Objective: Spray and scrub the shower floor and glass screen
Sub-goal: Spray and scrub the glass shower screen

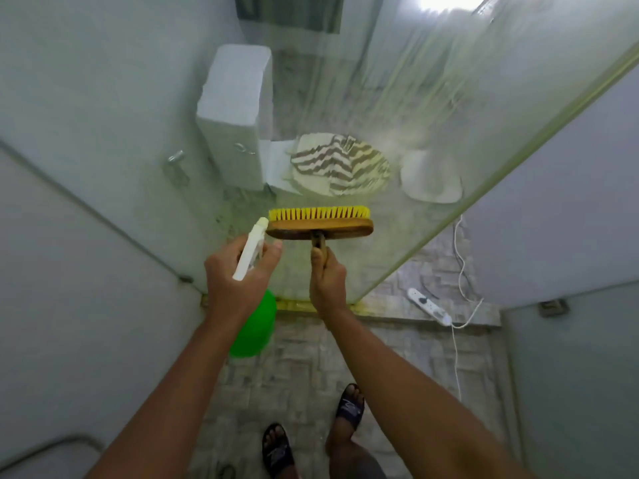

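My left hand [235, 274] grips a spray bottle [257, 326] with a green body and a white trigger head, its nozzle aimed at the glass. My right hand [326, 283] holds the handle of a wooden scrub brush [320, 227], whose yellow bristles press against the glass screen [432, 115]. The glass is streaked and hazy with wet smears. The shower floor [301, 368] of grey patterned tiles lies below, where my feet stand in dark sandals.
Behind the glass stand a white toilet tank [235, 108], a toilet with a striped cloth [340, 164] on it, and a white round object [432, 178]. A white power strip [428, 305] with cable lies on the floor at right. Walls close in on both sides.
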A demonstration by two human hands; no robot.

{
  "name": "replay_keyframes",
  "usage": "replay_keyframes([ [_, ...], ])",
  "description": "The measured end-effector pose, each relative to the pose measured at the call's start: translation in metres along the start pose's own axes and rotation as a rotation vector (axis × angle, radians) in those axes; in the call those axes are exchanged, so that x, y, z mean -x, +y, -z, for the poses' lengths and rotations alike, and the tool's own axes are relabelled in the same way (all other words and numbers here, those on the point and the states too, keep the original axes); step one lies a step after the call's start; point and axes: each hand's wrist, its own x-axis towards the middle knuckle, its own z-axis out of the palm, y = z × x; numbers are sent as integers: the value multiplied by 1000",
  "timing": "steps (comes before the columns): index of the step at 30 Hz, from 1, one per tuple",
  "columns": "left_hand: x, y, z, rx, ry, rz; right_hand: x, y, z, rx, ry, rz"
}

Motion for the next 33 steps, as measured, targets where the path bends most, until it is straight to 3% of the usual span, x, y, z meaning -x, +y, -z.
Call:
replay_keyframes([
  [6, 2, -2, 2, 24, -12, 24, -36, -94, 30, -346, 181, 212],
  [10, -1, -5, -3, 37, 0, 0, -47, -69, 38, -239, 137, 299],
  [16, -3, -1, -16, 31, -35, -2, -4, 42, 11, 102, -86, -3],
  [20, 3, -7, -23, -7, -44, -24, 7, 54, 19, 159, -110, -103],
  [25, 15, 11, -22, 18, -25, -59, -10, -20, 56, -11, 21, -8],
  [33, -16, 116, 1, 141, 29, -200, -42, -207, 152, -259, 130, 163],
])
